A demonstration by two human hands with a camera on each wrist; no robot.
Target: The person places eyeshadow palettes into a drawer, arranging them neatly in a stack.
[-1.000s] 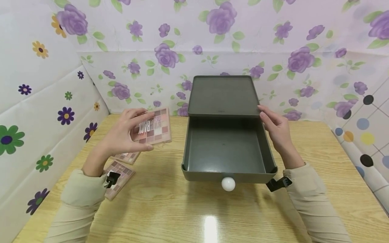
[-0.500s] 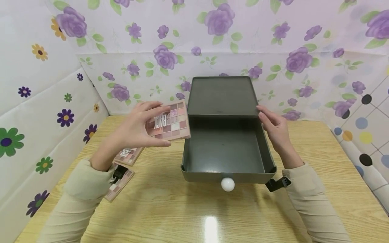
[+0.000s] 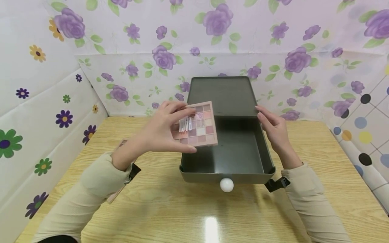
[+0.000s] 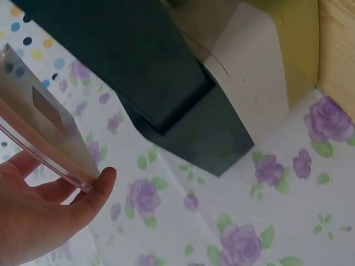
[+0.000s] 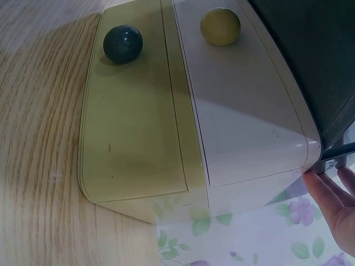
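Note:
My left hand point(image 3: 161, 130) grips a pink eyeshadow palette point(image 3: 199, 125) with a clear lid between thumb and fingers, over the left part of a pulled-out dark green drawer point(image 3: 200, 177). In the left wrist view the palette point(image 4: 47, 113) is tilted, its back showing. The drawer, with a white knob point(image 3: 226, 185), is the top one of a small drawer cabinet point(image 3: 223, 96). My right hand point(image 3: 276, 131) touches the cabinet's right side with its fingertips, near where the drawer comes out. In the right wrist view those fingertips are right at the cabinet's edge.
Below the open drawer are a white drawer point(image 5: 244, 111) with a yellow knob and a yellow drawer point(image 5: 133, 127) with a dark knob. More palettes lie on the wooden table point(image 3: 158, 202) at left, mostly hidden under my left arm. Flowered sheeting point(image 3: 133, 84) stands behind.
My left hand has carried the palette rightward, from beside the cabinet to over the open drawer. The left forearm now covers most of the palettes on the table. The right hand stays put.

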